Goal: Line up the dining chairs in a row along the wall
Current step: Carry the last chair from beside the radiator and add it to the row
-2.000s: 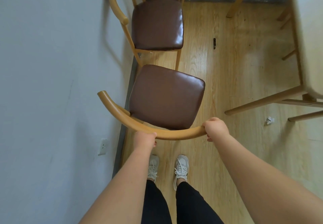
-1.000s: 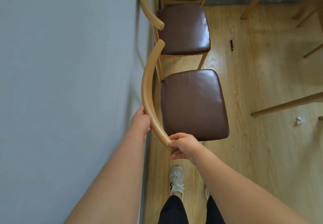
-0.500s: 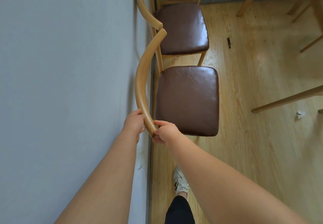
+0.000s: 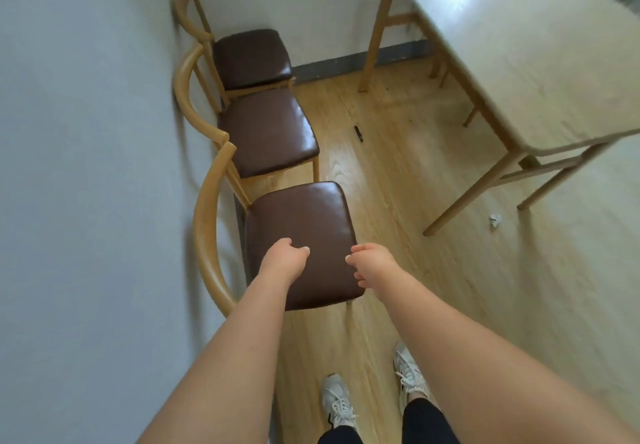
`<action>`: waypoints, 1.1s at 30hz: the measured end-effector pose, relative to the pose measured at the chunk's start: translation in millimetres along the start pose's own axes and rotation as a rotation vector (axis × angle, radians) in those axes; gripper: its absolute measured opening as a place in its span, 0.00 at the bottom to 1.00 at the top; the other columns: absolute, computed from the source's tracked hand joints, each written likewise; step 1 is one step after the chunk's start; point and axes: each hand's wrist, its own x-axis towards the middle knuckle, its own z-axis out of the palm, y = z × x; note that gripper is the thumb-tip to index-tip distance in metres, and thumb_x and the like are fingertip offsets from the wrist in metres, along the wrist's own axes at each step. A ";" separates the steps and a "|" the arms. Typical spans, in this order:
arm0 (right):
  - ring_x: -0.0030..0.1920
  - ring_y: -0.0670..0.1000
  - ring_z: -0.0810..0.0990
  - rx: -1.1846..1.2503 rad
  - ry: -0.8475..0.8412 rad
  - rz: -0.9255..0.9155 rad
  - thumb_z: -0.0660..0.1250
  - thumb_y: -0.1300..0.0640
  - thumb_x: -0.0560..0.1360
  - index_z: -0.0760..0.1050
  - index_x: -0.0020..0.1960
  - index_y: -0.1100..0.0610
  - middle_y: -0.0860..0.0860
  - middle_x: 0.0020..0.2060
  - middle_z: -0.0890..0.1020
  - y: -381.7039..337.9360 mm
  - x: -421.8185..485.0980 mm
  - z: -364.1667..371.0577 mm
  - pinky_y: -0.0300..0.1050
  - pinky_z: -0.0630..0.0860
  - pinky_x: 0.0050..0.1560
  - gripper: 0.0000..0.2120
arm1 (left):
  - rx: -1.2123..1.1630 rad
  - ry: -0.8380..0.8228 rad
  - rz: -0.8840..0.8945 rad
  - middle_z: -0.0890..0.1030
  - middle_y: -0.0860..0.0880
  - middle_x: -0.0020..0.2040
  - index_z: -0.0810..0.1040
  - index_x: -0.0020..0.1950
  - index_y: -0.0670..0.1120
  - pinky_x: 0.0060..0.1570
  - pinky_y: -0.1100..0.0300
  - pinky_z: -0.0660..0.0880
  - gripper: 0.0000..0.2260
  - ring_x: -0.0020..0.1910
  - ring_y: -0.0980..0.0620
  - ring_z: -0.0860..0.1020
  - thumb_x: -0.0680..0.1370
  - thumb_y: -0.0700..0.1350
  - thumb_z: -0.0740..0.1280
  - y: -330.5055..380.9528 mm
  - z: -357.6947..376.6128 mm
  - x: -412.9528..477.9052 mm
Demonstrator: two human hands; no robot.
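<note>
While both hands hover free over the seat, nothing is gripped: left hand loosely curled, holding nothing; right hand half open, fingers slack, also holding nothing. Directly beneath and just beyond them stands the nearest chair, curved backrest to the left of the left hand, close to the wall; whether it touches I cannot tell. Farther ahead of the hands, middle chair and far chair sit in line, backs to the same wall.

Risks, as judged:
- Nearest seat looks angled slightly out from the other two; left as is, the row may read crooked.
- A further nudge toward the wall could scrape the backrest on the paint or knock it against the middle chair's backrest, which it nearly meets.
- Surface legs and paper scrap lie off to the right; a step back that way could trip.

Change from half a second ago: both hands then clasped the near end of the backrest; now released and over the seat. View has lifted, showing the third chair and the surface.
</note>
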 end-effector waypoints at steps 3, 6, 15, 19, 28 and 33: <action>0.48 0.56 0.76 0.038 0.080 -0.011 0.66 0.60 0.76 0.74 0.65 0.57 0.54 0.51 0.76 3.1 -10.8 -63.3 0.48 0.75 0.45 0.17 | 0.124 -0.086 0.118 0.66 0.45 0.75 0.61 0.77 0.45 0.68 0.50 0.65 0.25 0.72 0.43 0.66 0.80 0.49 0.62 53.4 30.3 -17.2; 0.51 0.56 0.76 0.146 0.187 -0.028 0.67 0.60 0.76 0.75 0.63 0.57 0.55 0.51 0.76 12.8 -19.8 -131.4 0.49 0.75 0.47 0.16 | 0.226 -0.155 0.229 0.67 0.44 0.75 0.62 0.76 0.45 0.68 0.50 0.66 0.25 0.72 0.43 0.67 0.81 0.47 0.62 105.1 69.3 -37.6; 0.45 0.54 0.74 0.399 0.338 -0.008 0.66 0.59 0.76 0.74 0.64 0.57 0.54 0.49 0.76 70.3 -43.2 -343.7 0.47 0.72 0.45 0.16 | 0.421 -0.249 0.415 0.72 0.44 0.71 0.67 0.74 0.44 0.65 0.54 0.70 0.24 0.67 0.44 0.72 0.79 0.48 0.64 248.4 230.2 -109.8; 0.42 0.53 0.74 0.499 0.343 0.020 0.64 0.58 0.78 0.71 0.66 0.59 0.56 0.53 0.74 110.0 -49.1 -453.0 0.46 0.72 0.43 0.17 | 0.478 -0.264 0.487 0.74 0.47 0.69 0.67 0.74 0.47 0.60 0.55 0.73 0.23 0.63 0.46 0.76 0.79 0.47 0.61 310.0 316.4 -145.6; 0.53 0.59 0.77 0.627 0.460 0.016 0.65 0.58 0.78 0.72 0.65 0.62 0.59 0.56 0.76 152.9 -58.1 -623.3 0.52 0.75 0.55 0.17 | 0.539 -0.296 0.630 0.74 0.47 0.68 0.67 0.74 0.47 0.48 0.60 0.69 0.23 0.60 0.48 0.76 0.79 0.47 0.61 415.9 446.3 -185.2; 0.54 0.59 0.78 0.679 0.485 0.006 0.65 0.58 0.78 0.71 0.68 0.62 0.61 0.62 0.77 140.6 -29.4 -702.5 0.55 0.75 0.59 0.19 | 0.548 -0.288 0.676 0.73 0.47 0.70 0.66 0.74 0.47 0.50 0.59 0.69 0.23 0.64 0.48 0.74 0.79 0.47 0.62 486.6 494.2 -170.2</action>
